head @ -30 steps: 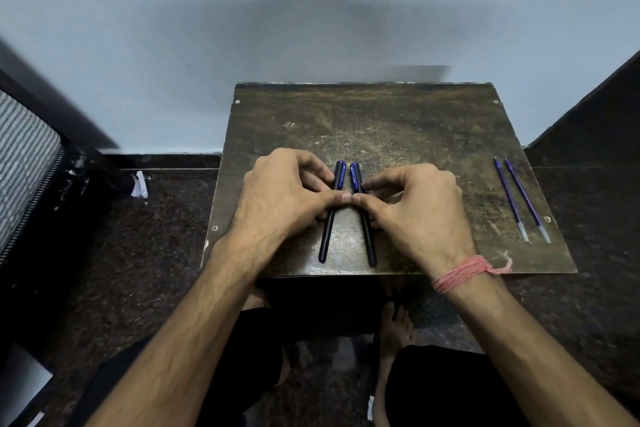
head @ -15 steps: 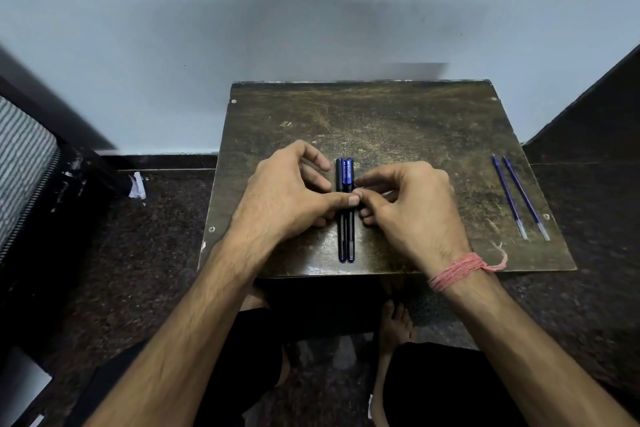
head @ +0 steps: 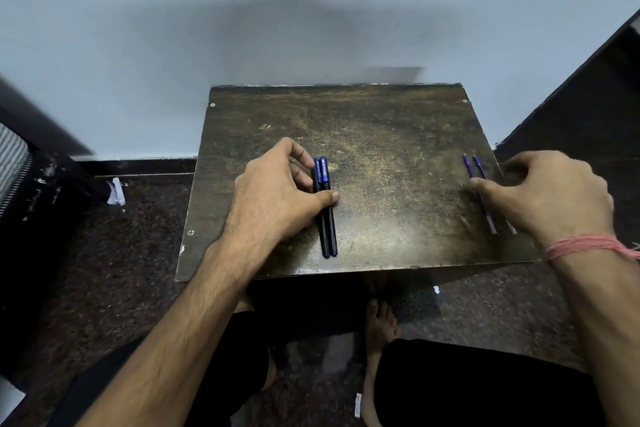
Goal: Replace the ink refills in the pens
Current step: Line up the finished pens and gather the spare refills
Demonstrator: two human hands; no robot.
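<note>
Two dark blue pens (head: 325, 211) lie side by side, touching, left of centre on the worn dark table (head: 381, 128), caps pointing away from me. My left hand (head: 277, 194) holds the pair, thumb laid across the barrels and curled fingers against the caps. Two thin violet refills (head: 471, 168) lie parallel near the table's right edge. My right hand (head: 554, 194) hovers over them with loosely spread fingers. Its thumb tip touches the left refill, and the hand hides their middle parts.
A pale wall stands right behind the table. Dark speckled floor surrounds the table, with a paper scrap (head: 116, 191) at the left. A dark striped object sits at the far left and a dark panel (head: 588, 97) at the right. My knees and a bare foot (head: 381, 326) are under the near edge.
The pens were pushed together side by side. My right hand then let go of them and moved right to the refills. My left hand stayed on the pens.
</note>
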